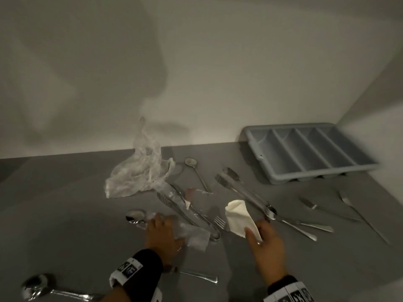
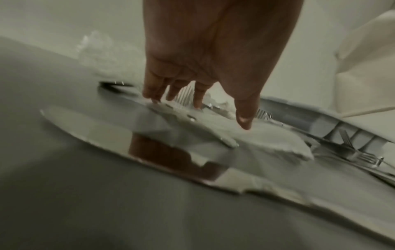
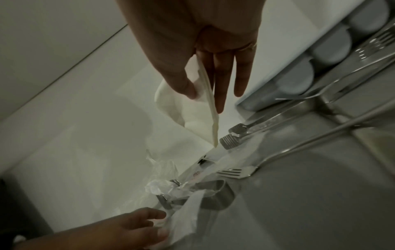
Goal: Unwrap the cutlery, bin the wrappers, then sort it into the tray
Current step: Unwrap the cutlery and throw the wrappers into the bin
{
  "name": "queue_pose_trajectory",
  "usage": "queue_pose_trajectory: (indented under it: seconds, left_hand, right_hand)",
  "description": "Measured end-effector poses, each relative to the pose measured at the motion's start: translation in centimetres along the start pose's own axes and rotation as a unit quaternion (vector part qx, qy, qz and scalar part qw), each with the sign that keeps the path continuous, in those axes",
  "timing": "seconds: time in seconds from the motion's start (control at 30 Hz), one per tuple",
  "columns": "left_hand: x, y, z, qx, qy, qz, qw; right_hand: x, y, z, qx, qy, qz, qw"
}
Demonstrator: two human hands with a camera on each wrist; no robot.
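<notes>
My left hand [image 1: 162, 231] lies with straight fingers on a white paper wrapper [image 1: 193, 235] that covers the handle of a large spoon [image 1: 136, 215]. In the left wrist view the left hand [image 2: 222, 108] touches that wrapper [image 2: 245, 135] with its fingertips. My right hand [image 1: 257, 233] pinches a white napkin [image 1: 237, 215] between thumb and fingers and holds it above the table. The right wrist view shows the right hand [image 3: 203, 99] and the napkin [image 3: 188, 116]. The grey compartment tray [image 1: 259, 147] stands at the back right, with no cutlery showing in it.
A crumpled clear plastic bag [image 1: 139, 171] lies by the wall. Tongs still in plastic [image 1: 181, 205], bare tongs [image 1: 239, 188], a spoon [image 1: 192, 163], forks [image 1: 290, 223], a knife [image 1: 309, 204] and a ladle [image 1: 37, 286] are scattered over the grey table [image 1: 65, 214].
</notes>
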State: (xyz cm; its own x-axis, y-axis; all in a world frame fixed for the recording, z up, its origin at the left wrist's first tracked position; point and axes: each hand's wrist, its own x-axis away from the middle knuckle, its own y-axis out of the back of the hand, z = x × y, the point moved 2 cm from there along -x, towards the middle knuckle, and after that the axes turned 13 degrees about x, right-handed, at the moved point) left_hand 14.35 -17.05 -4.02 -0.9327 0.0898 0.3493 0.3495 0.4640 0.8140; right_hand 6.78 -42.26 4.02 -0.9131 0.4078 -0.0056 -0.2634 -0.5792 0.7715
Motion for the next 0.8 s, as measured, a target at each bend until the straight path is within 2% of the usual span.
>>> queue_pose_trajectory:
  seconds: [0.1,0.23,0.33,0.4,0.47,0.53,0.67,0.73,0.8]
  left_hand:
    - [-0.2,-1.0,-0.3,-0.046,0.019,-0.026,0.998]
    - [0.3,-0.1,-0.9,-0.080,-0.022,-0.055,0.995]
    - [0.9,1.0,-1.4,0.014,-0.051,-0.038,0.998]
    - [1.8,2.0,-1.8,0.083,-0.068,-0.042,0.993]
    - [2.7,3.5,-1.7,0.168,-0.076,-0.077,0.980]
    - [3.9,5.0,-1.4,0.240,-0.076,-0.128,0.959]
    - [7.1,7.6,0.0,0.370,-0.061,-0.225,0.899]
    - [8.5,7.8,1.6,0.384,-0.052,-0.251,0.887]
    - [9.4,7.4,3.2,0.377,-0.043,-0.255,0.889]
  right_hand:
    - [1.0,0.7,-2.0,-0.023,-0.014,0.005,1.000]
    - [1.7,1.7,-3.1,-0.038,-0.027,-0.009,0.999]
    - [1.3,2.3,-2.3,-0.077,-0.033,-0.001,0.996]
    - [0.2,2.0,-1.6,-0.089,-0.041,0.036,0.995]
    - [-1.8,1.1,-0.9,-0.116,-0.060,0.069,0.989]
    - [-4.2,-0.4,-0.2,-0.098,-0.060,0.088,0.989]
    - [-8.3,-3.8,2.0,-0.080,-0.055,0.137,0.986]
    - [-10.1,-5.8,2.6,-0.041,-0.063,0.152,0.986]
    - [-11.1,-7.5,3.1,0.001,-0.074,0.163,0.984]
